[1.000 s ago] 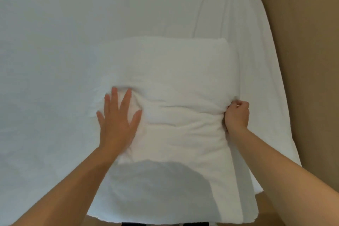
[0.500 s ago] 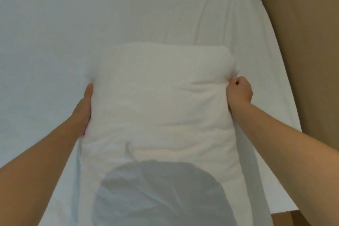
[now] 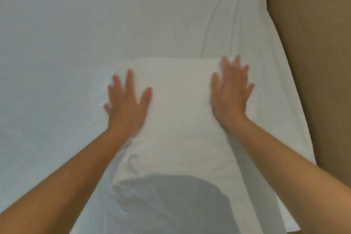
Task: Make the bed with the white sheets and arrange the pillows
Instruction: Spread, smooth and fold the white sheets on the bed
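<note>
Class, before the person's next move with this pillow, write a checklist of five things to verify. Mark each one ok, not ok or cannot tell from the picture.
1. The left hand lies flat on the pillow, fingers straight: ok.
2. The right hand lies flat near the pillow's far right corner and grips nothing: ok, though blurred.
3. The pillow rests on the sheet: ok.
4. The sheet is smooth: not ok, creases run toward its far right corner.
5. The other pillows are in place: cannot tell, only one is in view.
</note>
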